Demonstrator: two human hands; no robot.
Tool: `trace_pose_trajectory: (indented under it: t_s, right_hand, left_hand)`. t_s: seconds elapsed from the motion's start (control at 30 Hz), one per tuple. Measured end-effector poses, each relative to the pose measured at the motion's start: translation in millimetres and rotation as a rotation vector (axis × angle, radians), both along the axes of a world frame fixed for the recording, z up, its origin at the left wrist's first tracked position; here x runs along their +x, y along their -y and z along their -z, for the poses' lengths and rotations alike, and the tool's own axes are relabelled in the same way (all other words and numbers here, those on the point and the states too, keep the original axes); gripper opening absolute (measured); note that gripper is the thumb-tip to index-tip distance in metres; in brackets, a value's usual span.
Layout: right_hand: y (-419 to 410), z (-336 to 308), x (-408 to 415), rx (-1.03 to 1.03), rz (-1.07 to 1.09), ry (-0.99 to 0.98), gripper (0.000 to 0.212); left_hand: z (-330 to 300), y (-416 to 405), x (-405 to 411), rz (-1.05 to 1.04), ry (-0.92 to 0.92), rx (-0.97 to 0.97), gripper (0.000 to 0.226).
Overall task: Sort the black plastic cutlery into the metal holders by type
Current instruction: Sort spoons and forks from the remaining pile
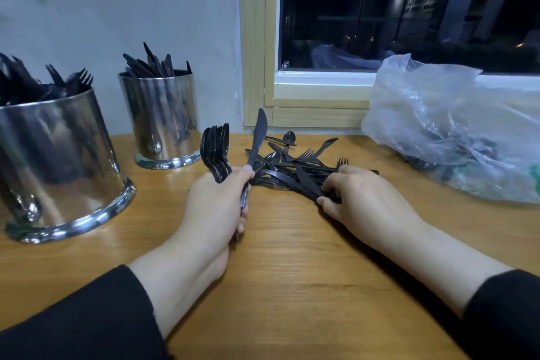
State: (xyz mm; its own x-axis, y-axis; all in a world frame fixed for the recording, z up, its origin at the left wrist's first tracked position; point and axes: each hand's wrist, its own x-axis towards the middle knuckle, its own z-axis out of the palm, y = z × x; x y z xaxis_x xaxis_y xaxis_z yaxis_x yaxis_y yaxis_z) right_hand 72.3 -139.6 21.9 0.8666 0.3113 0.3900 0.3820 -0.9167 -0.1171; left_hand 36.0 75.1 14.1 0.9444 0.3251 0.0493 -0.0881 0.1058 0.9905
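1. Nearest the viewer, two forearms in black sleeves (87, 313) reach forward over a wooden table (292, 286).
2. The left hand (214, 207) is curled round a nested stack of black forks (215, 152), tines pointing up. The same hand also pinches a single black knife (257, 143) against the forefinger, blade upright.
3. The right hand (359, 196) lies palm down on the near edge of a loose pile of cutlery (292, 164). Its fingertips are curled onto the dark handles there, apparently picking out a piece; which piece it grips cannot be told.
4. The pile lies just beyond both hands, in the middle of the table. It mixes forks, knives and at least one spoon, all black plastic and tangled together.
5. To the left, a large metal holder (58, 161) stands near the table's edge, already crowded with forks.
6. Farther back, a smaller metal holder (163, 117) stands by the wall, filled with what look like knives.
7. To the right, a crumpled clear plastic bag (455, 126) lies under a dark window (409, 9). Dark shapes inside suggest more cutlery.
8. Judged from this, sorting is well under way but unfinished: both holders hold plenty, while the pile, the handful and possibly the bag's contents remain.
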Motion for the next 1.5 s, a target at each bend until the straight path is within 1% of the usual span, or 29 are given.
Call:
trace_pose_trajectory:
  t_s: [0.1, 0.27, 0.33, 0.37, 0.47, 0.53, 0.63, 0.73, 0.9, 1.07, 1.17, 1.23, 1.27, 1.3, 1.37, 1.4, 1.43, 1.5]
  right_hand:
    - [-2, 0, -2, 0.062, 0.005, -0.003, 0.019]
    - [-5, 0, -1, 0.110, 0.045, -0.069, 0.012]
    - [-5, -2, -1, 0.180, 0.048, -0.077, 0.013]
    - [-4, -5, -2, 0.279, 0.051, -0.064, 0.014]
    - [-1, -17, -7, 0.690, 0.021, -0.029, 0.018]
    - [-4, -23, -17, 0.897, -0.079, -0.111, 0.019]
    - [-14, -24, -29, 1.063, -0.204, -0.290, 0.019]
    - [-25, -22, -34, 1.215, -0.301, -0.426, 0.016]
    - [-27, -18, -31, 1.243, -0.322, -0.480, 0.016]
    - [-27, -15, -29, 1.294, -0.315, -0.487, 0.016]
    - [-27, -15, -30, 1.248, -0.312, -0.480, 0.017]
    - [-24, -16, -28, 1.190, -0.249, -0.417, 0.026]
    - [-20, -15, -25, 1.091, -0.183, -0.341, 0.031]
    - [-15, -15, -21, 0.912, -0.115, -0.246, 0.033]
    - [-4, -13, -13, 0.455, -0.019, -0.119, 0.026]
    - [-1, -11, -12, 0.284, 0.000, -0.124, 0.022]
    - [0, -10, -11, 0.179, 0.002, -0.156, 0.022]
    - [-2, -5, -9, 0.086, -0.010, -0.188, 0.025]
  left_hand:
    - [-4, 2, -3, 0.013, 0.008, 0.020, 0.025]
    - [-9, 5, -9, 0.025, 0.022, 0.031, 0.022]
    - [-10, 5, -10, 0.020, 0.023, 0.028, 0.022]
    - [-10, 5, -10, 0.017, 0.026, 0.024, 0.021]
    - [-10, 6, -11, 0.016, 0.026, 0.017, 0.017]
    - [-10, 8, -13, 0.026, 0.014, 0.014, 0.016]
    - [-10, 12, -16, 0.051, 0.000, 0.021, 0.014]
    - [-10, 16, -21, 0.085, 0.013, 0.058, 0.016]
    - [-11, 23, -26, 0.191, 0.031, 0.138, 0.016]
    - [-10, 24, -27, 0.236, 0.079, 0.222, 0.011]
    - [-11, 25, -27, 0.305, 0.100, 0.243, 0.009]
    - [-11, 25, -26, 0.287, 0.103, 0.233, 0.010]
    - [-11, 24, -24, 0.249, 0.098, 0.222, 0.011]
    - [-11, 21, -22, 0.204, 0.092, 0.207, 0.011]
    - [-10, 16, -17, 0.125, 0.080, 0.166, 0.007]
    - [-10, 13, -15, 0.099, 0.075, 0.146, 0.006]
    - [-10, 11, -14, 0.083, 0.071, 0.131, 0.006]
    - [-10, 10, -14, 0.076, 0.061, 0.115, 0.007]
